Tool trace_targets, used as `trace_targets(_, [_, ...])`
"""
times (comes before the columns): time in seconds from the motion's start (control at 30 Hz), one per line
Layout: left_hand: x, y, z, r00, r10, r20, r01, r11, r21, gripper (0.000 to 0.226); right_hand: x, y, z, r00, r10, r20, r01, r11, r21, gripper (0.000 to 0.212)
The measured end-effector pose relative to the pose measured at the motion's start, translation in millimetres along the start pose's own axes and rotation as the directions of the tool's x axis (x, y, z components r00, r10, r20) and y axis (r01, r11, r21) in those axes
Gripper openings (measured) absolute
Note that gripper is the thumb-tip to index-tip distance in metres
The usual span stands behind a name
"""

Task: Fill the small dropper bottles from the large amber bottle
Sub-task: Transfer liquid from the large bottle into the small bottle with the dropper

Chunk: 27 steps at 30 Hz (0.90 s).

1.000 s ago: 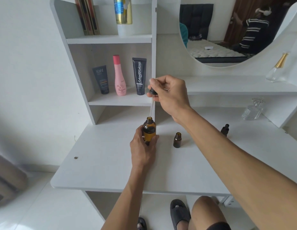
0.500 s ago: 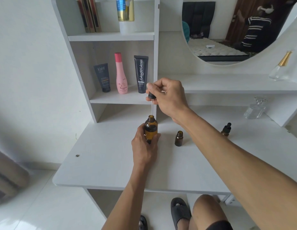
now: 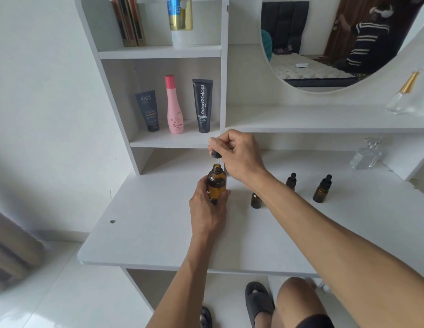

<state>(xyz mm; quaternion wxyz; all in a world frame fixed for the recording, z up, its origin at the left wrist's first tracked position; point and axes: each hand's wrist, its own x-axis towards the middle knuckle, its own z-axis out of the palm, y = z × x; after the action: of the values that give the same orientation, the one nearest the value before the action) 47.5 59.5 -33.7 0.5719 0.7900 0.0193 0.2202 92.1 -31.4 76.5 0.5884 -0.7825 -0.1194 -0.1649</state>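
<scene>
The large amber bottle stands upright on the white desk, and my left hand grips its lower half from the near side. My right hand pinches the black dropper cap just above the bottle's open mouth; the glass tube reaches down into the neck. One small amber bottle stands uncapped to the right, partly behind my right forearm. Two small capped dropper bottles stand farther right.
Three cosmetic containers stand on the lower shelf: a dark tube, a pink bottle, a black tube. A clear glass bottle sits at the back right, under a ledge. A round mirror hangs above. My knee and sandals show below the desk.
My right hand has lowered the dropper, so the tube has sunk deeper into the large amber bottle. The view has shifted, bringing a second capped small bottle into sight at right.
</scene>
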Motion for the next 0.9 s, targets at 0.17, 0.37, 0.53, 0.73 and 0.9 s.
trace_targets(0.17, [-1, 1, 0, 1.0, 0.002, -0.003, -0.002, 1.0, -0.004, 0.038, -4, 3, 0, 1.0, 0.008, 0.004, -0.008, 1.0, 0.003, 0.022])
trace_targets(0.37, [-1, 0, 0, 1.0, 0.003, -0.002, -0.003, 1.0, -0.007, 0.037, -9, 6, 1, 0.999, 0.043, 0.009, -0.043, 0.999, 0.008, 0.022])
trace_targets(0.53, [-1, 0, 0, 1.0, 0.008, -0.002, -0.008, 1.0, 0.003, 0.037, -9, 3, -2, 0.998, 0.056, 0.032, -0.056, 0.998, 0.02, 0.021])
trace_targets(0.73, [-2, 0, -1, 1.0, 0.004, -0.004, -0.004, 1.0, 0.017, 0.042, -3, -12, -7, 0.998, 0.067, -0.011, -0.064, 0.985, 0.158, 0.019])
trace_targets(0.9, [-1, 1, -2, 1.0, -0.007, -0.002, 0.007, 1.0, 0.023, 0.039, 2, -26, -14, 0.998, 0.052, -0.043, -0.042, 0.977, 0.208, 0.016])
